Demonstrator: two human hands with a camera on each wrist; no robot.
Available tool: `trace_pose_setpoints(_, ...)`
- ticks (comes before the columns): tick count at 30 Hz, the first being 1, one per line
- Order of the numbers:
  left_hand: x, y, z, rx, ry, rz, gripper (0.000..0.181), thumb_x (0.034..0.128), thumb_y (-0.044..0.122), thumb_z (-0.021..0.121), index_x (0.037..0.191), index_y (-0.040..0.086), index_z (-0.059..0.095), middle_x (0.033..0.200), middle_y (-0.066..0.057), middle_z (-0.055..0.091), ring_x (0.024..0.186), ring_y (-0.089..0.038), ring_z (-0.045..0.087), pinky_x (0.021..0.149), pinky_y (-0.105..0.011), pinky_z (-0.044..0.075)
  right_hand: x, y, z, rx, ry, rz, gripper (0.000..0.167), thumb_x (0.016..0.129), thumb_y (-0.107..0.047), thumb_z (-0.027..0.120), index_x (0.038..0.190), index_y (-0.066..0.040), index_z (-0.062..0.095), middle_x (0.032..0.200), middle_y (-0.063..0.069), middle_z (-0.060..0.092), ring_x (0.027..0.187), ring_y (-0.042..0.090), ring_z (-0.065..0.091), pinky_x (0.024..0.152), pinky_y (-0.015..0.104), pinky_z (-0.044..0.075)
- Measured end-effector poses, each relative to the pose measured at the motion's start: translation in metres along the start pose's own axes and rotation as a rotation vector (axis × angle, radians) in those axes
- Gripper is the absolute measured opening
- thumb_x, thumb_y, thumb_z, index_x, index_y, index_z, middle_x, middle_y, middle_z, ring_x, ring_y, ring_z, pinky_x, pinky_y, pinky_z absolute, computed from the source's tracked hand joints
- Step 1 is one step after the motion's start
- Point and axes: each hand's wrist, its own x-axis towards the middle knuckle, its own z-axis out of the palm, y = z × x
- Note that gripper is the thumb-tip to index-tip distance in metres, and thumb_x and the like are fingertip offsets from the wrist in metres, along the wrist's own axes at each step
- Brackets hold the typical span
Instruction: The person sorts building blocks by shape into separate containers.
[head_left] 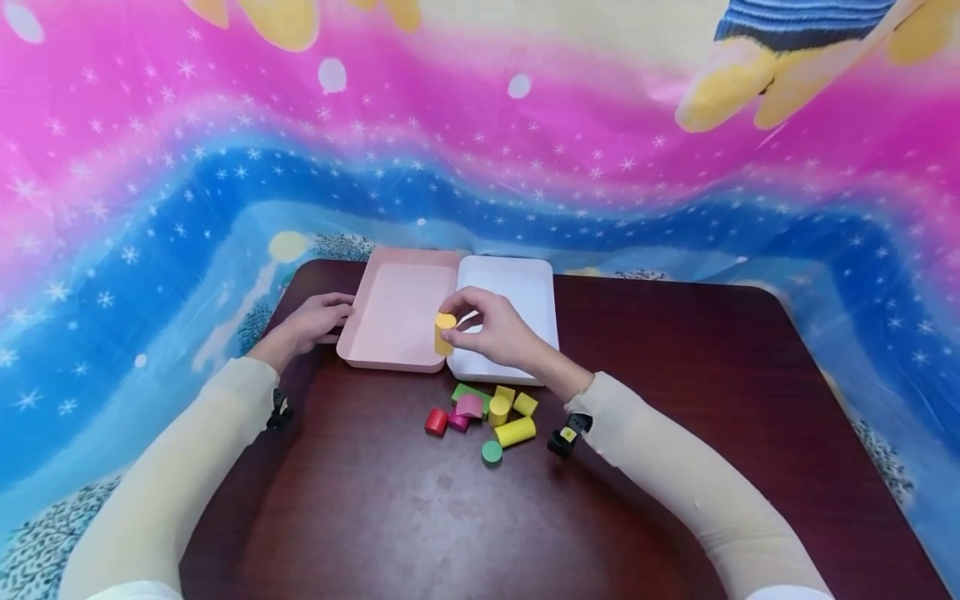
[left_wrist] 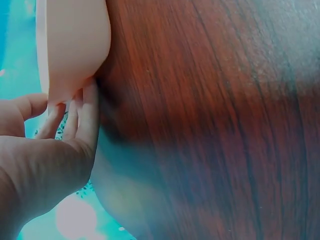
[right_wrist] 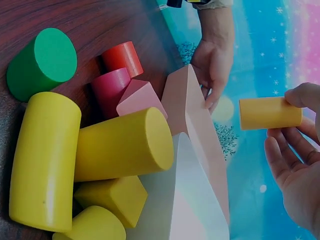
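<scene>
Between its thumb and fingers my right hand (head_left: 495, 329) pinches an orange-yellow cylinder block (head_left: 445, 333). It holds the block above the meeting edges of the pink tray (head_left: 358, 342) and the white tray (head_left: 543, 292). In the right wrist view, the cylinder block (right_wrist: 267, 113) is apart from the trays. My left hand (head_left: 318, 321) is at the pink tray's left side. Its fingers, fairly straight in the left wrist view, touch the tray's outer wall (left_wrist: 77, 40). Nothing lies in the visible part of the pink tray; my right hand partly covers the white one.
In front of the trays lies a pile of wooden blocks: a red one (head_left: 437, 422), a green cylinder (head_left: 492, 453), a lying yellow cylinder (head_left: 515, 432), a pink arched block (head_left: 469, 406) and several others. A patterned cloth (head_left: 480, 183) hangs behind the dark table (head_left: 660, 333).
</scene>
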Motion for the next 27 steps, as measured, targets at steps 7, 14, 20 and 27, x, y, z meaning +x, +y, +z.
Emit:
trace_pose_setpoints(7, -0.004, -0.005, -0.002, 0.006, -0.002, 0.022, 0.057, 0.1147, 0.028, 0.047, 0.166, 0.008, 0.033, 0.16, -0.024, 0.044, 0.148, -0.039, 0.045, 0.113, -0.058, 0.046, 0.008, 0.001, 0.004, -0.023, 0.003, -0.001, 0.027, 0.095, -0.01, 0.08, 0.12, -0.008, 0.07, 0.11, 0.001, 0.068, 0.104, 0.015, 0.066, 0.092, 0.032, 0.06)
trace_pose_setpoints(14, 0.0, -0.007, 0.0, 0.001, 0.014, 0.031, 0.057, 0.1142, 0.029, 0.049, 0.166, 0.009, 0.035, 0.159, -0.024, 0.046, 0.147, -0.038, 0.046, 0.113, -0.058, 0.046, 0.018, 0.008, 0.006, -0.013, 0.022, 0.013, 0.027, 0.095, -0.01, 0.081, 0.119, -0.008, 0.07, 0.11, 0.002, 0.069, 0.104, 0.016, 0.067, 0.091, 0.03, 0.06)
trace_pose_setpoints(20, 0.002, -0.008, -0.001, -0.008, 0.013, 0.029, 0.057, 0.1145, 0.03, 0.048, 0.166, 0.01, 0.034, 0.16, -0.024, 0.044, 0.148, -0.039, 0.045, 0.115, -0.059, 0.044, 0.026, 0.017, 0.013, -0.025, 0.031, 0.024, 0.027, 0.094, -0.009, 0.08, 0.119, -0.006, 0.069, 0.109, 0.003, 0.069, 0.101, 0.016, 0.067, 0.089, 0.029, 0.06)
trace_pose_setpoints(27, 0.0, -0.007, 0.001, -0.024, 0.007, 0.028, 0.056, 0.1153, 0.027, 0.045, 0.167, 0.01, 0.032, 0.161, -0.025, 0.042, 0.148, -0.041, 0.044, 0.114, -0.06, 0.044, 0.029, 0.024, 0.02, -0.032, 0.012, 0.045, 0.027, 0.095, -0.009, 0.08, 0.12, -0.006, 0.069, 0.109, 0.003, 0.068, 0.101, 0.016, 0.066, 0.089, 0.027, 0.06)
